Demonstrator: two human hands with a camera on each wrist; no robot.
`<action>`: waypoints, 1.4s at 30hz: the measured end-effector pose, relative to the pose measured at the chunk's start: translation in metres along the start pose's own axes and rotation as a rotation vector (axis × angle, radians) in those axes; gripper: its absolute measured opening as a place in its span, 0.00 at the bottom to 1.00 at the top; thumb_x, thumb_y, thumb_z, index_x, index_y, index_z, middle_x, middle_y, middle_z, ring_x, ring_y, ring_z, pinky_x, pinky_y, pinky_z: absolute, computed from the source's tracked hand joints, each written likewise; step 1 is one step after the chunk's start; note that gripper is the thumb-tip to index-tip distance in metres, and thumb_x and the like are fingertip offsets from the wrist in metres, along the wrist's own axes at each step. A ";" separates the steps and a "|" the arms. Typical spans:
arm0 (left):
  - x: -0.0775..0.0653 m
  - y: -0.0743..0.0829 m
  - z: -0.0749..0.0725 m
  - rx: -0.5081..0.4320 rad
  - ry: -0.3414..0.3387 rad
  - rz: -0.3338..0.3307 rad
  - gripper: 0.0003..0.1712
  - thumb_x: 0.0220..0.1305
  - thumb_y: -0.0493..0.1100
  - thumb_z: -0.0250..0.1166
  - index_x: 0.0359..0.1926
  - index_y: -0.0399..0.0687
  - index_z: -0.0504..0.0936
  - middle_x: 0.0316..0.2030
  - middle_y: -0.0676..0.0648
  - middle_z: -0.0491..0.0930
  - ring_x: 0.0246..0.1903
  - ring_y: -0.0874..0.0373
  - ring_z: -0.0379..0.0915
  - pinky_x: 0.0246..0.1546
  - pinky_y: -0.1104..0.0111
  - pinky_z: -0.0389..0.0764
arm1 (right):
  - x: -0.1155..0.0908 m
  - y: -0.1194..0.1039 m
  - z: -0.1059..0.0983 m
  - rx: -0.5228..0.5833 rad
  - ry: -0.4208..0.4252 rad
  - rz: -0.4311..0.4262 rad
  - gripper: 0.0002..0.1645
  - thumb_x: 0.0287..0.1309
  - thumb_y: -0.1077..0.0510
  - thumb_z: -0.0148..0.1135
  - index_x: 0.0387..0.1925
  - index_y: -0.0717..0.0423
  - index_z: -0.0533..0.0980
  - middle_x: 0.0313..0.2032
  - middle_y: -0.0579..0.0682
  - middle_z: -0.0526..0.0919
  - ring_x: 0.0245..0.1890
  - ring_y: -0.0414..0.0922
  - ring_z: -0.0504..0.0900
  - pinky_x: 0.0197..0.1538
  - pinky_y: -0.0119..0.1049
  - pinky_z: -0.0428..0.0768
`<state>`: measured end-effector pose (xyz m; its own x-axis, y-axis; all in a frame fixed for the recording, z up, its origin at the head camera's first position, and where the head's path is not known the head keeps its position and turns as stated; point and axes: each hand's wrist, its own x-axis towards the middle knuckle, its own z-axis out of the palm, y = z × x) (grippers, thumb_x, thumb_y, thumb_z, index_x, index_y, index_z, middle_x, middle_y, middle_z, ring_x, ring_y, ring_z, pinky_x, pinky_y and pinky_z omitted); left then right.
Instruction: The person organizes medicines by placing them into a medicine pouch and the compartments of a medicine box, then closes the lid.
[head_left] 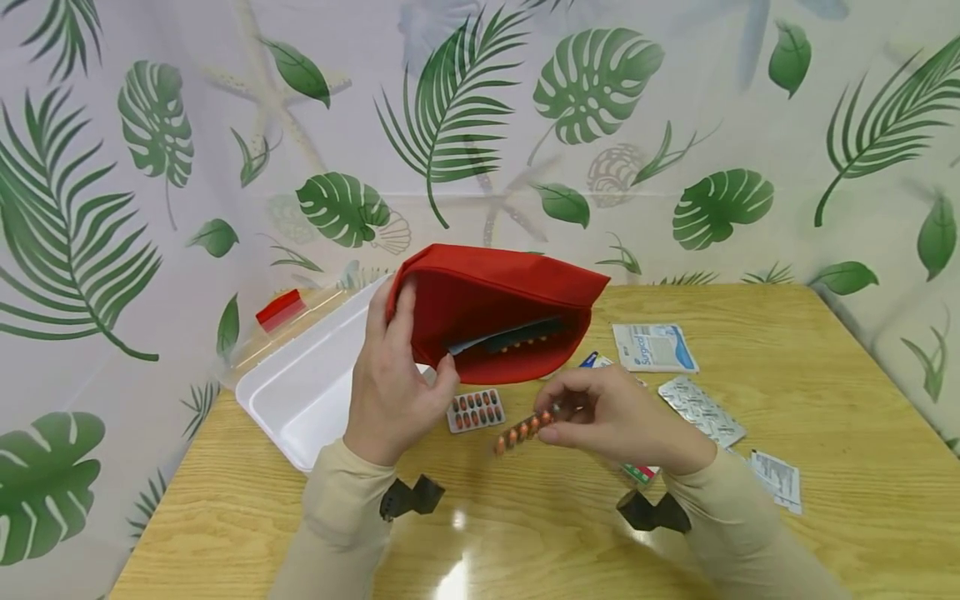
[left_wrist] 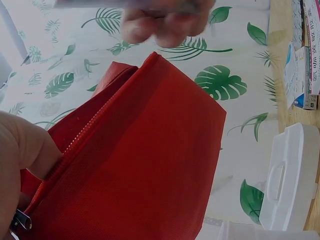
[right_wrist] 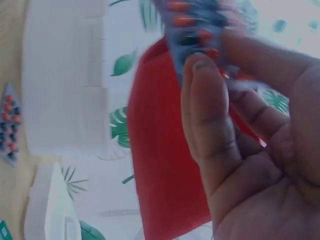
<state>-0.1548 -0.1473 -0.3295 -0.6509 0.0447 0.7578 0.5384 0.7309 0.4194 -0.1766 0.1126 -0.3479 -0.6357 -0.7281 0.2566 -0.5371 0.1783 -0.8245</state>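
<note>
My left hand [head_left: 397, 375] grips the side of a red zip pouch [head_left: 510, 271], fingers inside its mouth and thumb near the lower lip. The pouch gapes toward me, with a blister pack [head_left: 528, 337] and a pale flat edge visible inside it. Its metal zip pull [left_wrist: 22, 220] hangs beside the left hand in the left wrist view. Between thumb and fingers, my right hand [head_left: 611, 412] pinches a blister pack of orange and dark capsules [head_left: 517, 435], blurred, just below and in front of the pouch. In the right wrist view this held pack [right_wrist: 192, 30] overlaps the pouch.
A white plastic box [head_left: 262, 400] stands at the left beside a clear piece with a red latch [head_left: 280, 310]. Another capsule pack [head_left: 476, 410] lies under the pouch. Toward the right lie a "Surgical" packet [head_left: 655, 347], a silver blister pack [head_left: 701, 411] and a small printed sachet [head_left: 777, 480].
</note>
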 end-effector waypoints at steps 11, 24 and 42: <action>0.002 0.001 0.002 -0.027 -0.012 0.019 0.47 0.44 0.36 0.63 0.69 0.36 0.61 0.68 0.44 0.58 0.57 0.53 0.67 0.48 0.60 0.78 | 0.000 -0.023 -0.009 -0.237 0.452 -0.217 0.13 0.55 0.71 0.64 0.41 0.57 0.80 0.34 0.47 0.84 0.27 0.37 0.82 0.30 0.28 0.81; 0.000 0.003 0.004 -0.041 -0.024 0.029 0.46 0.45 0.37 0.62 0.69 0.38 0.61 0.68 0.44 0.58 0.58 0.53 0.66 0.47 0.60 0.79 | 0.030 -0.043 -0.005 -0.863 0.546 -0.378 0.15 0.47 0.64 0.74 0.40 0.58 0.83 0.36 0.51 0.85 0.35 0.47 0.83 0.39 0.42 0.82; -0.001 0.006 0.006 -0.036 -0.039 0.022 0.45 0.46 0.39 0.62 0.70 0.38 0.61 0.68 0.44 0.58 0.56 0.53 0.67 0.44 0.61 0.80 | 0.052 -0.043 0.006 -1.118 0.426 -0.335 0.06 0.52 0.62 0.71 0.33 0.53 0.83 0.30 0.48 0.85 0.27 0.43 0.82 0.31 0.38 0.82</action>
<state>-0.1538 -0.1389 -0.3302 -0.6587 0.0882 0.7472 0.5714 0.7048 0.4205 -0.1832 0.0635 -0.3022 -0.3930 -0.6109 0.6873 -0.7525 0.6432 0.1414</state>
